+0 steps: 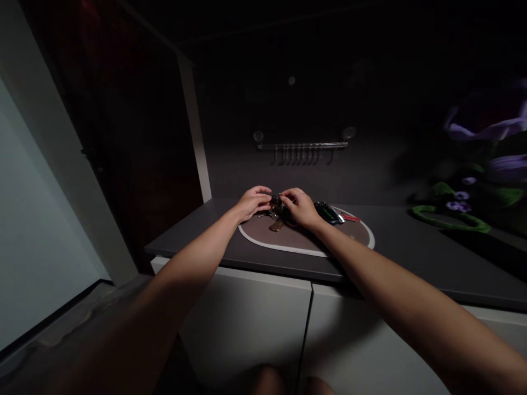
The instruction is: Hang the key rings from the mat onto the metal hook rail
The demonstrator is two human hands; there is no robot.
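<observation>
My left hand (251, 203) and my right hand (301, 208) meet over an oval brown mat (304, 241) with a pale rim. Between their fingertips is a small dark piece (275, 200), pinched from both sides. A brass-coloured key (276, 225) and other small metal pieces lie or hang just below it; I cannot tell which. To the right of my right hand lies a black object with green markings (328, 213), its kind unclear. A red item (349, 217) with a shiny metal part sits beyond it.
The mat lies on a dark countertop (411, 258) above white cabinet doors (255, 318). On the wall behind is a clear rail (304, 146) with several hooks. Purple flowers with green leaves (459, 206) stand at the right. A dark door (135, 137) is on the left.
</observation>
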